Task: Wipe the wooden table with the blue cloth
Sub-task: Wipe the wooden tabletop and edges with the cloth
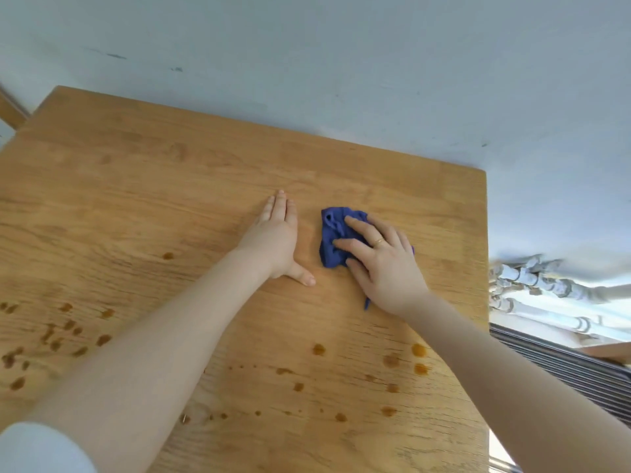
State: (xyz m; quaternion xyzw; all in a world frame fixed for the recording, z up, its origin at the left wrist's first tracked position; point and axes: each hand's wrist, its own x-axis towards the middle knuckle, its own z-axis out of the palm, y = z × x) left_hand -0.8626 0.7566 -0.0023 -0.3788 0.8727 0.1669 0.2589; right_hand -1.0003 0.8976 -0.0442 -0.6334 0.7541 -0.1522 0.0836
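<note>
The wooden table (170, 186) fills most of the view. A crumpled blue cloth (333, 238) lies on it right of centre. My right hand (382, 264) presses down on the cloth with spread fingers, covering its right half; a ring shows on one finger. My left hand (278, 240) lies flat on the bare wood just left of the cloth, fingers together, thumb out, holding nothing. Several brown liquid drops (418, 349) dot the near part of the table, with a cluster of brown drops (51, 336) at the near left.
A pale grey wall (341, 63) runs behind the table's far edge. White pipes (546, 288) and a ribbed radiator (563, 367) sit beyond the table's right edge. A strip of wooden frame (10, 110) shows at far left.
</note>
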